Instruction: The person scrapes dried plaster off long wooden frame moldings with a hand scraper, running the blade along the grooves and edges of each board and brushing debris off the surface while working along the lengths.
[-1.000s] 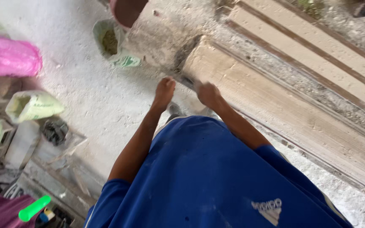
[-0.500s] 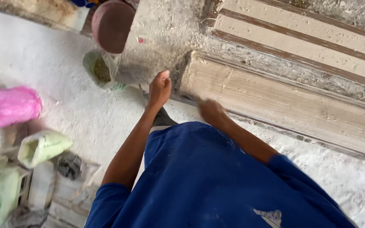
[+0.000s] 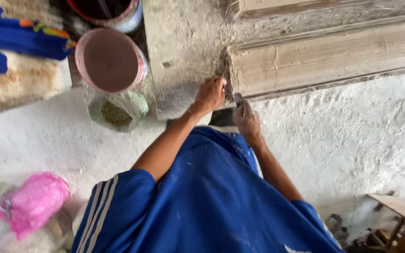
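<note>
Three containers sit at the upper left: a pink-rimmed bucket (image 3: 111, 60) filled with brownish liquid, a pale green bag (image 3: 118, 110) just below it holding olive-coloured powder, and a dark bucket (image 3: 111, 11) at the top edge, its contents unclear. The left hand (image 3: 209, 95) rests with curled fingers against the end of the moulded plaster strip (image 3: 324, 58) lying across the dusty floor. The right hand (image 3: 246, 121), just beside it, is closed around a small metal tool (image 3: 238, 100) pointing at that same end.
</note>
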